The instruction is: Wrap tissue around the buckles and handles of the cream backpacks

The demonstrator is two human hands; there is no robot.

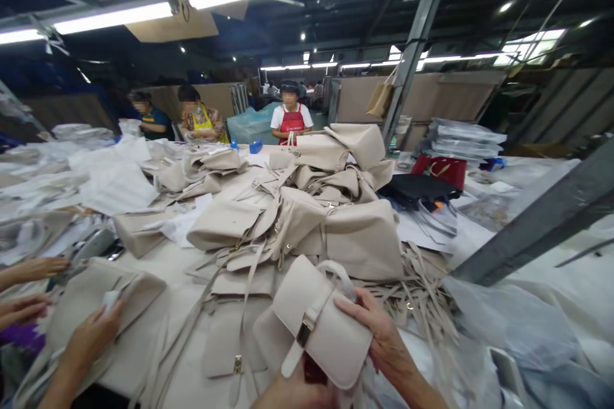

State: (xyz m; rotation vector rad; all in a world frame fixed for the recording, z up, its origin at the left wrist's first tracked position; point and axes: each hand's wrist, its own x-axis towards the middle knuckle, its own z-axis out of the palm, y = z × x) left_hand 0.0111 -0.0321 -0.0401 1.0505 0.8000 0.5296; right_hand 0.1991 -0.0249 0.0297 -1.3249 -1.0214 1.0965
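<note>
A small cream handbag (316, 326) with a flap, a strap and a metal buckle is held up near the bottom centre. My right hand (381, 335) grips its right side, fingers curled over the flap's edge. My left hand (292, 394) shows only partly at the bottom edge, under the bag, and supports it from below. White stuffing paper (338, 273) sticks out behind the bag's top.
A heap of cream bags (330, 204) and loose straps (422, 294) covers the table ahead. At the left, other people's hands (93, 332) work on a cream bag (91, 297). Three people stand at the far side. A grey metal post (542, 220) slants at the right.
</note>
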